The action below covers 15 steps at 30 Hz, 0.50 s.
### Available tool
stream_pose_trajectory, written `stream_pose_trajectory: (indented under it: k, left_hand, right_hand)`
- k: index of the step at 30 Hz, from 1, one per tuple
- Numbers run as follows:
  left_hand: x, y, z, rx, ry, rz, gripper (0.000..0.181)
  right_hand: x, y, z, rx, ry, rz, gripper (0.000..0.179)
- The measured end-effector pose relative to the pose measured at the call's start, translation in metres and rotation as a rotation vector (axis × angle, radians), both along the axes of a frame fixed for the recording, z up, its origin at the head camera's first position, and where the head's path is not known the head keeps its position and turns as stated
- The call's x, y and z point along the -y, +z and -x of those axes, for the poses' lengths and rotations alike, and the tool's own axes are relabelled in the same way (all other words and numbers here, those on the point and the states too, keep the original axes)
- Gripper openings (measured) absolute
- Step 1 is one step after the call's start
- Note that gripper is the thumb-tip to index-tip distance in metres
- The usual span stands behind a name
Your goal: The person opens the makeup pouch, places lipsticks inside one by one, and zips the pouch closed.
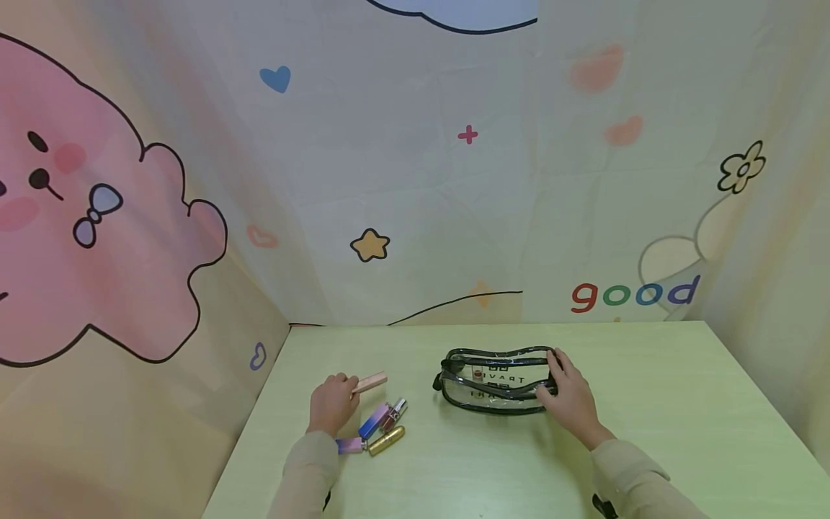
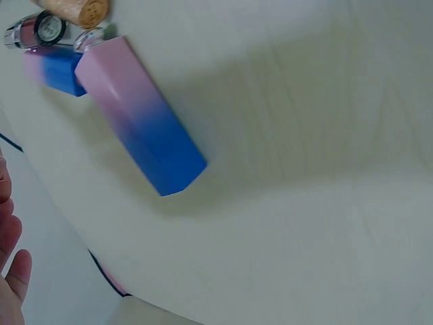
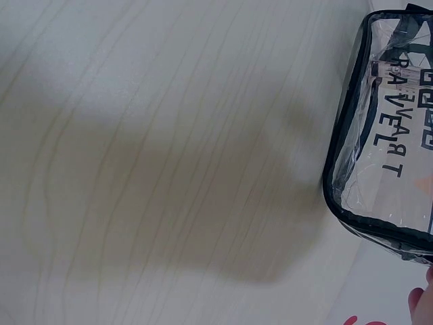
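My left hand pinches one end of a slim pale-pink stick, held level at the left of the table. Close to that hand lie two tubes with pink-to-blue caps, one cap also large in the left wrist view, plus a clear-and-dark-red tube and a gold tube. My right hand grips the right end of a clear pouch with black piping, fingers over its top and thumb on the near side. Through its see-through wall shows a small reddish item. Lettering is printed on the pouch.
The pale green-looking table ends at a printed cloth backdrop behind the pouch. More cloth hangs along the left and right sides. In the right wrist view, wood-grain tabletop lies beside the pouch.
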State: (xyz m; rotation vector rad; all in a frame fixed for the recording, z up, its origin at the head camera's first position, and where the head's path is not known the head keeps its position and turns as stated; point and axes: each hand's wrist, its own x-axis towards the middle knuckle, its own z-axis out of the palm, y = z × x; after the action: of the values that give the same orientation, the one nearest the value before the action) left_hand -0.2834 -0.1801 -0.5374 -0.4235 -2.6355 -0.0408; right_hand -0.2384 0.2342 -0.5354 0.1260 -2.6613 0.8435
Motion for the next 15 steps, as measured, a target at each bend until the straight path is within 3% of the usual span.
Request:
stream_pose_trajectory:
  k: [15]
  left_hand:
    - [-0.013,0.018,0.012,0.029,-0.020,-0.031,0.012]
  right_hand:
    - [0.000,0.000,0.000,0.005,0.001,0.001,0.064]
